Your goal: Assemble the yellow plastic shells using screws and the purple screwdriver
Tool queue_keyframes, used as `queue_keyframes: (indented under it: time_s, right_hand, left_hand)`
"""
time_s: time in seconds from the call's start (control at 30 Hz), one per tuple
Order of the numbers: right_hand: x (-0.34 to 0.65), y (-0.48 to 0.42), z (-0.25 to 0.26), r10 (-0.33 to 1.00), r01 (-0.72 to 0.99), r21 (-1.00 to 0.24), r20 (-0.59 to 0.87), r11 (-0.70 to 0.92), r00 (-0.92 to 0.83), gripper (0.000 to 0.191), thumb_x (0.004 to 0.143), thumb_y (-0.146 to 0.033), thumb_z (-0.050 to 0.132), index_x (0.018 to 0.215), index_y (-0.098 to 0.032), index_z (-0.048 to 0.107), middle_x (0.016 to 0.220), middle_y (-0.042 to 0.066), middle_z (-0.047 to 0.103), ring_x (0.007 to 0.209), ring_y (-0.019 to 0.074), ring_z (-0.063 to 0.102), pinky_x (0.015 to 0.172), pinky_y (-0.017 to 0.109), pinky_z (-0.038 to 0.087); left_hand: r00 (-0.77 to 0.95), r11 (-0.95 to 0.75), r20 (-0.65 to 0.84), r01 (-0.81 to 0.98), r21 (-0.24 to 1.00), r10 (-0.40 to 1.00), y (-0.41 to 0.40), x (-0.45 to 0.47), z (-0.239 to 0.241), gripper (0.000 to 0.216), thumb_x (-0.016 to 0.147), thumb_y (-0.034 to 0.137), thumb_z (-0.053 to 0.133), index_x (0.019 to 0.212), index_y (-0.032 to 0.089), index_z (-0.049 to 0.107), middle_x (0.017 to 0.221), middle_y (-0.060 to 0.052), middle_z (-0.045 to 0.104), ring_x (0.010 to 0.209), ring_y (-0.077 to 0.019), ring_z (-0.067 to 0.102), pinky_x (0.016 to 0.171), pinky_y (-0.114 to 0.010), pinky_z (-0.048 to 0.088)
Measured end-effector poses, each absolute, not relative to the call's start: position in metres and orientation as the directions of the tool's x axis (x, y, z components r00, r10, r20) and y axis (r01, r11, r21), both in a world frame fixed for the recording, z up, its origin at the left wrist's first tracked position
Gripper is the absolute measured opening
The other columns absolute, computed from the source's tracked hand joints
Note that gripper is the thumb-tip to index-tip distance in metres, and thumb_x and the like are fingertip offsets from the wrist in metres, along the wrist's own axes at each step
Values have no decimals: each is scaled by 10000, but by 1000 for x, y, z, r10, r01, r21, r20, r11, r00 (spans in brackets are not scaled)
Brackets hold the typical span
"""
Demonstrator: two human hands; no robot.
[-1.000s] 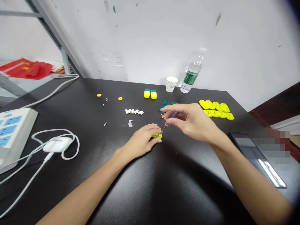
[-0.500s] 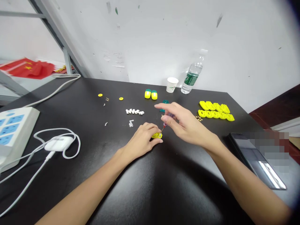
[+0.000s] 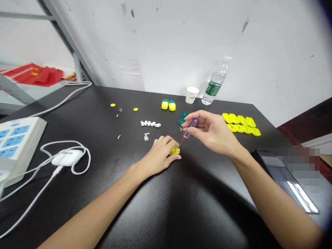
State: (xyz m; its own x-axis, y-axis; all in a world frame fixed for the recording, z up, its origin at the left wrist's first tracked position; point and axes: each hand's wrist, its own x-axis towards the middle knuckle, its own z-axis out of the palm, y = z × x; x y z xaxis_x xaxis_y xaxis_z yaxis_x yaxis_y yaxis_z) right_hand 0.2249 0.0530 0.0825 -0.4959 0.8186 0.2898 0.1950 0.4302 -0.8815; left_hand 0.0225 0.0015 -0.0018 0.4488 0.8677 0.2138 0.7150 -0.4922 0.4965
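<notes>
Against the black table my left hand (image 3: pixel 164 152) holds a small yellow plastic shell (image 3: pixel 174 150), its fingers wrapped round the far side and the thumb on the near side. White bits show inside the shell. My right hand (image 3: pixel 207 131) grips a screwdriver (image 3: pixel 191 128) with a clear purple handle and a red collar. The screwdriver is tilted, its tip down at the shell; whether it sits on a screw is too small to tell. Just beyond the right fingers lie dark green plastic pieces (image 3: pixel 184 114) and a few brass-coloured bits (image 3: pixel 182 130).
White parts (image 3: pixel 150 124) and clear rings (image 3: pixel 146 137) lie beyond my left hand. Two yellow-green cases (image 3: pixel 168 105), a paper cup (image 3: pixel 192 94) and a water bottle (image 3: pixel 213 86) stand at the back. Yellow shells (image 3: pixel 243 124) lie right, near a phone (image 3: pixel 287 180); a power strip (image 3: pixel 20 148) is left.
My right hand's fingers have drawn in around the screwdriver handle, the index finger no longer stretched out. The left hand stays on the yellow shell. The whole view has shifted slightly.
</notes>
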Motion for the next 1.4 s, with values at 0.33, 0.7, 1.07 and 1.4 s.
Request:
queue_keyframes:
  time_s: [0.33,0.7,1.07,1.4]
  right_hand:
    - [227,44,88,719,242,-809,287,536,-633,438,802,-21,500,1195,-170,624,1052,68,702,945,179,680,819,339,584]
    - [225,42,92,678,396,-618,322,679,-661,386,954,-254,544,1337,-216,584,1024,56,706,814,160,653,732,310,523]
    - [220,44,82,821,246,-844,326,476,-468,282,820,-199,714,1094,-210,652,909,29,716,773,168,687,756,341,583]
    - [224,43,90,775,295,-800,301,523,-556,405,874,-202,625,1276,-233,662,1054,69,658,821,168,687,775,355,594]
  left_hand:
    - [457,-494,202,719,490,866,1,22,-1,244,953,398,585,1116,220,547,1118,-57,563,963,-236,481,870,-405,390]
    - [459,-496,206,707,504,864,1,22,-1,209,951,388,587,1066,219,543,1106,-54,568,954,-236,487,861,-409,398]
    - [457,-497,212,704,507,864,2,22,-3,207,953,396,584,1054,221,539,1097,-52,570,960,-235,487,872,-410,396]
    - [457,-492,206,698,520,866,2,21,-2,198,951,374,592,1056,217,537,1094,-52,566,958,-233,485,892,-414,395]
